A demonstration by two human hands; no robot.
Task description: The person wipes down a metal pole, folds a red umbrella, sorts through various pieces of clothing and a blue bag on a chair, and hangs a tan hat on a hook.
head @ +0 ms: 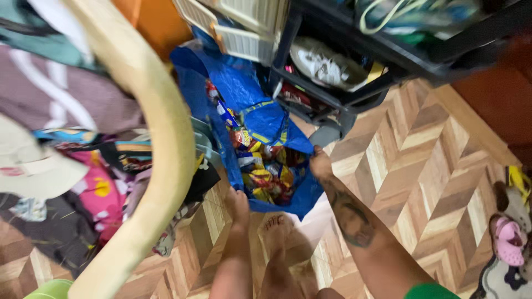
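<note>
My right hand (320, 164) reaches down from the lower right, a tattoo on its forearm, and its fingers close on the rim of a big blue bag (252, 105). The bag stands open on the floor and holds several red and yellow snack packets (267, 174). My bare feet (260, 218) stand just in front of the bag's near edge. My left hand is out of view.
A black shoe rack (338, 99) holding white sneakers stands right behind the bag, with white slatted baskets (238, 25) above it. A blurred cream curved rim (166, 138) crosses the left, over piled clothes (83, 166). Pink sandals (509, 241) lie on the herringbone floor (421, 160) at the right.
</note>
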